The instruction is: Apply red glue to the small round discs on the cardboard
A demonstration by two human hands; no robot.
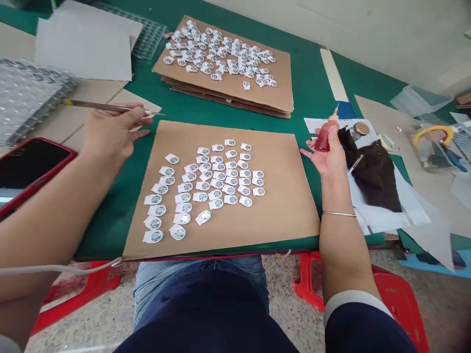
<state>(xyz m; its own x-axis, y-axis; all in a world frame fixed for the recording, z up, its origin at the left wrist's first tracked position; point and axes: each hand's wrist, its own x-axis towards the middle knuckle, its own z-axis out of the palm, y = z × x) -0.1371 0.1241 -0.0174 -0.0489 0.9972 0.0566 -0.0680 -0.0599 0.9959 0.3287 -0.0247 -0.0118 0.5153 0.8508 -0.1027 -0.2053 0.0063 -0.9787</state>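
My left hand (114,127) is closed around a slim pointed tool (99,105) with a yellow rear end. Its fine tip points right, over the table near the cardboard's upper left corner; whether it is a brush or tweezers I cannot tell. My right hand (329,149) grips a small squeeze bottle (327,135) of red liquid, its narrow nozzle pointing up. Between my hands lies a brown cardboard sheet (283,211). Several small white tabs with round silvery faces (217,184) are laid on it in uneven columns.
Behind stands a cardboard stack (279,98) covered with similar round tabs. At left are a red-cased phone (33,164), bubble wrap (29,98) and white sheets (84,49). To the right lie a dark cloth (379,176), a lidded jar (359,130) and yellow tape (434,132).
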